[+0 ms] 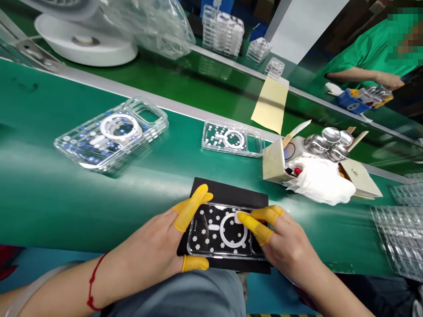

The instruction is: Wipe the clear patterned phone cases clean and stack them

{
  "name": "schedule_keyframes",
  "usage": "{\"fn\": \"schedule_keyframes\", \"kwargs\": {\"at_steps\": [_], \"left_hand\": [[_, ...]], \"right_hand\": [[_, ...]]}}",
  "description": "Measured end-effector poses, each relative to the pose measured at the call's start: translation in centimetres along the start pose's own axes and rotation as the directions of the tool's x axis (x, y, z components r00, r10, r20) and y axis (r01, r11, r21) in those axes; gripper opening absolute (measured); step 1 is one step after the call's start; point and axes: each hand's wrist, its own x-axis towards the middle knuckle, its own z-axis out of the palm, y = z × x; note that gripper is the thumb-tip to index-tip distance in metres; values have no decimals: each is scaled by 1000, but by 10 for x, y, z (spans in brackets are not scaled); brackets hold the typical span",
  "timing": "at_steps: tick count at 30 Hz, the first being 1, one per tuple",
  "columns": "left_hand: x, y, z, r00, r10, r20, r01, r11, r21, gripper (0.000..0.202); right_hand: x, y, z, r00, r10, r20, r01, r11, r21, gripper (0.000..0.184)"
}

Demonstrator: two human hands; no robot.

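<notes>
A clear phone case (218, 231) with white flower marks and a white ring lies on a black mat (231, 196) at the near edge of the green belt. My left hand (165, 242), in yellow finger cots, grips the case's left end with thumb below and fingers above. My right hand (280, 240), also in yellow cots, pinches a small white pad (238, 217) against the ring on the case.
A stack of clear cases (112, 134) lies on the belt at left, a single case (233, 140) in the middle. An open cardboard box (276, 163) with white cloth and metal discs stands right. Clear trays (401, 240) sit far right. A person in green works across.
</notes>
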Motion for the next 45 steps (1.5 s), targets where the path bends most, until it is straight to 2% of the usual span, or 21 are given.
{"fn": "schedule_keyframes", "kwargs": {"at_steps": [2, 5, 7, 9, 11, 14, 16, 18, 20, 22, 25, 27, 31, 33, 35, 39, 41, 42, 43, 45], "left_hand": [[0, 1, -1, 1000, -6, -3, 6, 1000, 1, 123], [1, 1, -1, 999, -37, -7, 37, 999, -8, 139], [1, 1, 0, 998, -59, -11, 59, 998, -25, 144], [1, 0, 2, 999, -50, -19, 50, 999, -21, 137], [1, 0, 3, 1000, -22, -20, 22, 1000, 13, 126], [1, 0, 2, 1000, 14, -4, -14, 999, 49, 110], [1, 0, 1, 1000, 11, -6, -11, 999, 51, 98], [2, 0, 0, 1000, 15, -19, -13, 998, 65, 89], [3, -1, -1, 1000, 18, -21, -16, 997, 77, 85], [4, -2, 0, 999, 21, -30, -18, 996, 91, 84], [4, -3, 0, 999, -2, -39, 6, 996, 92, 85], [3, -3, 0, 998, -30, -49, 33, 997, 69, 85], [2, -3, 0, 997, -73, -16, 74, 996, 56, 85], [1, -2, -1, 996, -86, 12, 85, 994, 64, 86], [-1, -1, -1, 994, -103, 19, 102, 992, 70, 86], [-1, -1, -6, 995, -86, 52, 80, 990, 120, 90], [4, 0, -15, 999, -33, 44, 27, 992, 123, 86], [9, 0, -20, 1000, -17, 23, 15, 994, 112, 78], [15, 1, -26, 1000, -23, 1, 22, 995, 99, 67], [30, 3, -36, 996, -84, -43, 87, 992, 94, 48]], "right_hand": [[18, -6, 13, 999, -40, -9, 40, 999, -16, 38], [47, -29, 33, 993, -110, -43, 112, 992, 50, 36], [55, -40, 36, 989, -146, -20, 147, 980, 135, 36], [49, -42, 29, 985, -168, 44, 153, 959, 239, 34], [32, -33, 12, 978, -174, 113, 131, 942, 310, 34], [-1, -10, -16, 979, -101, 177, 44, 953, 299, 37], [-17, 0, -28, 980, -56, 191, 4, 965, 261, 37], [-22, 0, -29, 984, -58, 170, 18, 974, 228, 37], [-15, -7, -18, 991, -64, 120, 43, 984, 175, 39], [-1, -11, -4, 999, -20, 36, 18, 997, 74, 39], [12, 0, 8, 999, 28, -37, -32, 995, -97, 37], [7, 13, 4, 998, 43, -44, -48, 990, -131, 33], [-16, 20, -15, 995, 61, 75, -66, 996, 63, 26], [-25, 13, -22, 987, 43, 152, -65, 988, 141, 29], [-30, 7, -27, 981, 32, 190, -61, 987, 149, 37], [-34, 7, -44, 981, 48, 189, -71, 990, 120, 36], [-34, 9, -54, 987, 118, 107, -138, 968, 210, 32], [-34, 8, -57, 977, 210, 20, -207, 937, 283, 31], [-33, 7, -60, 939, 333, -82, -284, 889, 359, 32], [-29, 4, -58, 779, 576, -247, -416, 770, 485, 34]]}}
